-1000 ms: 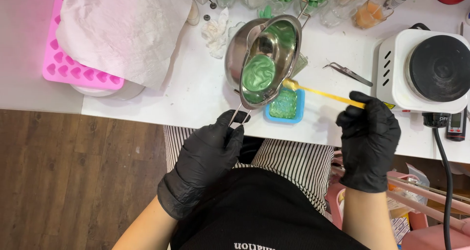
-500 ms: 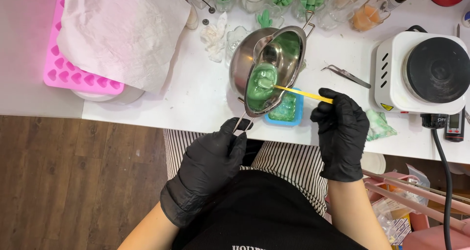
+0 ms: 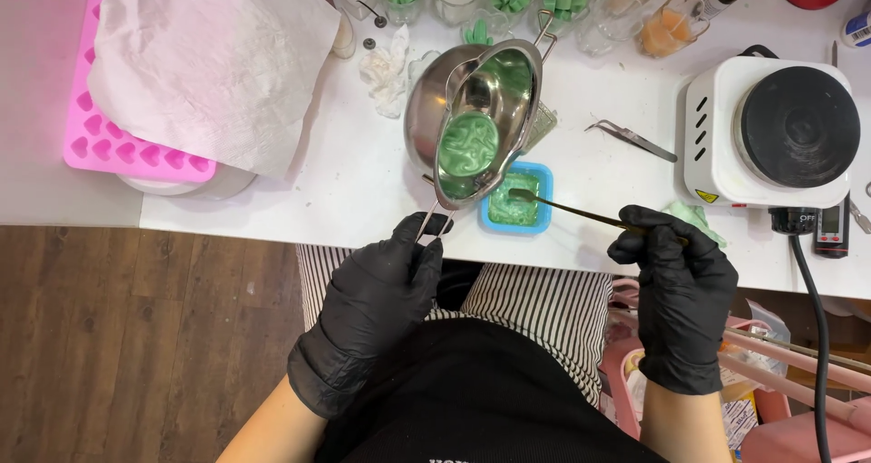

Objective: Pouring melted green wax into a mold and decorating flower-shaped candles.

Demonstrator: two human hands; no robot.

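Head view: the left hand (image 3: 376, 313) has its grip closed on the wire handle of the steel pouring pot (image 3: 472, 123), tilted over the blue mould (image 3: 517, 200) at its five o'clock. The right hand (image 3: 676, 286) pinches a stirring stick (image 3: 567, 206) whose tip sits in the mould. A slow, steady tilt should keep the green liquid inside the mould.

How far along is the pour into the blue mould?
Done: the blue mould already holds green liquid. In hand: left hand tilts the steel pot over it; right hand holds a thin stirrer at the mould. Left: green liquid remains in the pot.
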